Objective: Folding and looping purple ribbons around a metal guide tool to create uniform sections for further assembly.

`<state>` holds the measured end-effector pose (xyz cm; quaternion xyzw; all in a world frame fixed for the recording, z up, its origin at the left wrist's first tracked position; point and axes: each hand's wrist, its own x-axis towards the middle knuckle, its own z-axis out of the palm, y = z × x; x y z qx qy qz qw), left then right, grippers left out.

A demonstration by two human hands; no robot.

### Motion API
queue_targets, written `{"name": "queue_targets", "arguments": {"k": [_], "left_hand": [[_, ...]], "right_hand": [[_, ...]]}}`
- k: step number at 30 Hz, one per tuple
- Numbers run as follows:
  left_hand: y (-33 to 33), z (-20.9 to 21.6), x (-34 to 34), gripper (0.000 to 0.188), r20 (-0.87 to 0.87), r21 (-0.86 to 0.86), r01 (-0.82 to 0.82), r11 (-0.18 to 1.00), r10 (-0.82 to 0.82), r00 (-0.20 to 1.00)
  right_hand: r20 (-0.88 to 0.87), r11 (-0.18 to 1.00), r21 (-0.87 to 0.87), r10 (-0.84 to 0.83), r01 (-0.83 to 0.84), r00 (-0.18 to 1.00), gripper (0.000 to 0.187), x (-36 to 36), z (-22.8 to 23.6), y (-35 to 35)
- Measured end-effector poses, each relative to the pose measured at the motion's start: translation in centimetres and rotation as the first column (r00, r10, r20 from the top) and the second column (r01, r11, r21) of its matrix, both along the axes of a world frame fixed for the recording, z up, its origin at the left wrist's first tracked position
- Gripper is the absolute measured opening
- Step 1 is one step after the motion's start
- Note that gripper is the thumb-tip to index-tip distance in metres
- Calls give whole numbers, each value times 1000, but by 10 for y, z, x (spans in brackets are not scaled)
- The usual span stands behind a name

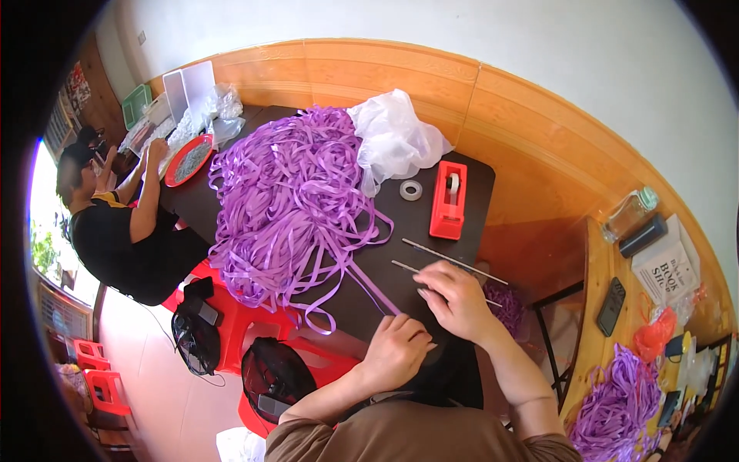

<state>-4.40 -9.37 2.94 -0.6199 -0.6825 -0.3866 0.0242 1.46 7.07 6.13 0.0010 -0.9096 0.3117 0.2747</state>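
Note:
A large tangled heap of purple ribbon (289, 204) covers much of the dark table (481, 202). One strand runs from the heap toward me, and my left hand (394, 353) is closed on its end near the table's front edge. My right hand (454, 302) is just right of it and slightly farther away, with its fingers curled together. What those fingers hold, if anything, is hidden. Two thin white sticks (454, 260) slant beside and behind my right hand. Beyond them stand a red tape dispenser (448, 202) and a small tape roll (411, 190).
A white plastic bag (396, 138) lies behind the heap. At left, a person (123, 231) works beside a red tray (190, 160). Red stools (246, 327) carry black bags (277, 377). On the wooden bench (589, 308) at right lie a phone (611, 306), a bottle (627, 215) and more purple ribbon (616, 408).

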Motion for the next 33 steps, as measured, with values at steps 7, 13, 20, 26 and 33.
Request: {"name": "queue_targets", "arguments": {"k": [7,13,20,26,33], "left_hand": [[-24,39,-93,24,-285,-28,-545,838,515,808],[-38,8,-185,40,-491,-356,-662,659,471,733],[-35,5,-219,36,-513,-415,-632,654,406,757],[-29,3,-242,26,-510,-358,-627,692,417,752],[-30,27,-225,21,-529,-352,-613,707,390,753]], "right_hand": [[9,985,83,151,-151,989,34,-128,3,6],[337,958,271,-5,-92,942,23,-203,-18,-4],[-224,951,-254,119,-176,967,9,-126,45,2],[-217,897,-371,169,-241,961,12,-85,75,2],[-411,932,-242,155,-271,898,16,-46,99,7]]}}
